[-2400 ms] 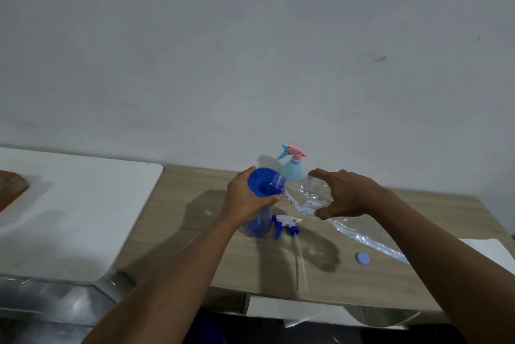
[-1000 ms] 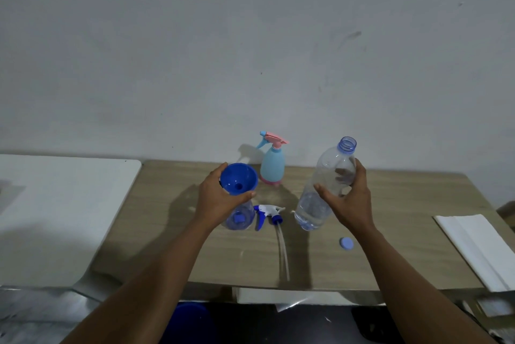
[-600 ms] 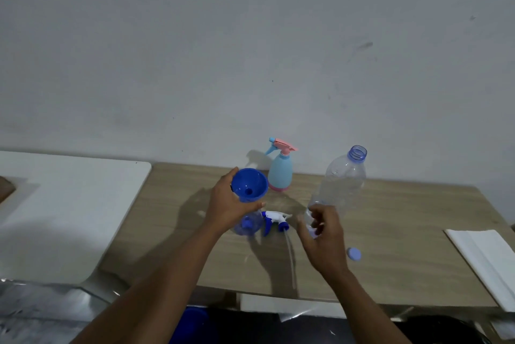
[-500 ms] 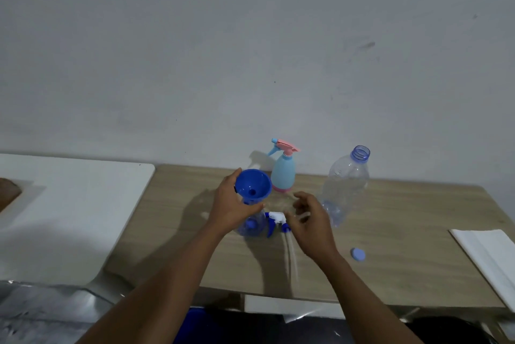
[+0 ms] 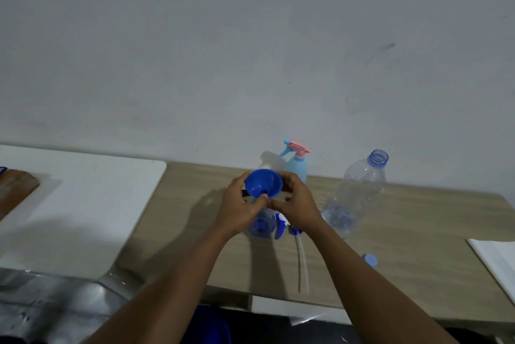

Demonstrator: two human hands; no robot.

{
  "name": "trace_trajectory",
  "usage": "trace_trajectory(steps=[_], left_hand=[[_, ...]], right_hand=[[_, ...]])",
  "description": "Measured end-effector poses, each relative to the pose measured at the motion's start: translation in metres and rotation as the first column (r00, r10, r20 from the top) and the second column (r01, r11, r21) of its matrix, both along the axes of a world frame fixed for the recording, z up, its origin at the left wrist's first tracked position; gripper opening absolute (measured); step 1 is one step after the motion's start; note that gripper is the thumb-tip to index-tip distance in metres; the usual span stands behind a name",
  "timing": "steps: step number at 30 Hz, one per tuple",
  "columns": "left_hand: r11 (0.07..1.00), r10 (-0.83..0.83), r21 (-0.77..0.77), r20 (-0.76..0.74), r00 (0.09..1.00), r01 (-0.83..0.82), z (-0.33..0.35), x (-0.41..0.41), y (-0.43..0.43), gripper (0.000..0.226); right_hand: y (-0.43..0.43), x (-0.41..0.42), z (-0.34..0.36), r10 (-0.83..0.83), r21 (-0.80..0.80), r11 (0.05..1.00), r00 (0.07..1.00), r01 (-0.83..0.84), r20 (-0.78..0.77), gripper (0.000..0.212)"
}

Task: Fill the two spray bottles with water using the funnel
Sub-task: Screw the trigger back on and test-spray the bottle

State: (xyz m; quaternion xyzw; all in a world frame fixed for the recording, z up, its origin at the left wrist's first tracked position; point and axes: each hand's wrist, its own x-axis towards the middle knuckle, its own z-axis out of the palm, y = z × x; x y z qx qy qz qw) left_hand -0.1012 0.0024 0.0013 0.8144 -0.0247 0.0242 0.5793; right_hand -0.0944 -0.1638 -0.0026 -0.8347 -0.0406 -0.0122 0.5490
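cupping the blue funnel [image 5: 263,183], both hands meet over the clear spray bottle [image 5: 262,225].

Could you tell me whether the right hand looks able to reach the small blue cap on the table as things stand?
Probably yes: the blue cap lies uncovered beside the right forearm, though the right hand is on the funnel.

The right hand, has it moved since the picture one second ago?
Yes. Then it held the clear water bottle; that bottle now stands alone on the table, and the right hand has gone left to the blue funnel.
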Motion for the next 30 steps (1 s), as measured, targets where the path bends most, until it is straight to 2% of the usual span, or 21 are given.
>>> trace_trajectory(steps=[3, 5, 6, 9, 11, 14, 16, 19, 24, 30], left_hand=[[0.997, 0.003, -0.078, -0.033, 0.999, -0.006, -0.002, 0.003, 0.001, 0.048], [0.993, -0.009, -0.119, -0.067, 0.998, 0.001, -0.005, 0.005, 0.004, 0.072], [0.991, -0.020, -0.134, -0.090, 0.996, 0.008, -0.006, 0.005, 0.005, 0.076], [0.985, -0.023, -0.173, -0.106, 0.994, 0.004, -0.009, 0.005, 0.005, 0.068], [0.982, 0.022, -0.182, -0.121, 0.992, -0.044, -0.014, 0.005, 0.004, 0.067], [0.995, 0.023, -0.092, -0.142, 0.990, -0.037, -0.024, 0.006, 0.003, 0.060], [1.000, -0.012, -0.012, -0.163, 0.987, 0.010, -0.027, 0.006, 0.000, 0.063], [0.993, -0.035, 0.107, -0.110, 0.993, 0.047, -0.032, 0.008, -0.005, 0.061], [0.994, -0.022, 0.108, -0.055, 0.998, 0.028, -0.044, 0.012, -0.013, 0.043], [0.990, -0.015, 0.141, -0.025, 1.000, 0.018, -0.056, 0.017, -0.013, 0.037]], right_hand=[[0.005, -0.002, 0.000, 0.002, 0.106, 0.994, 1.000, 0.000, -0.025, 0.061], [0.006, -0.001, -0.002, -0.013, 0.189, 0.982, 1.000, 0.017, -0.025, 0.058], [0.006, -0.001, -0.002, -0.022, 0.220, 0.975, 1.000, 0.024, -0.014, 0.059], [0.007, -0.002, 0.005, -0.054, 0.305, 0.951, 0.998, 0.046, 0.018, 0.066], [0.006, -0.003, 0.013, -0.117, 0.438, 0.892, 0.993, 0.110, -0.011, 0.066], [-0.001, -0.003, 0.027, -0.201, 0.551, 0.814, 0.979, 0.183, -0.029, 0.061], [-0.010, -0.008, 0.033, -0.247, 0.531, 0.820, 0.969, 0.215, -0.011, 0.058], [-0.024, -0.028, 0.024, -0.253, 0.469, 0.854, 0.967, 0.225, -0.003, 0.058], [-0.048, -0.070, -0.037, -0.262, 0.215, 0.939, 0.963, 0.268, -0.056, 0.060], [-0.077, -0.112, -0.083, -0.417, -0.079, 0.909, 0.895, 0.409, -0.157, 0.067]])
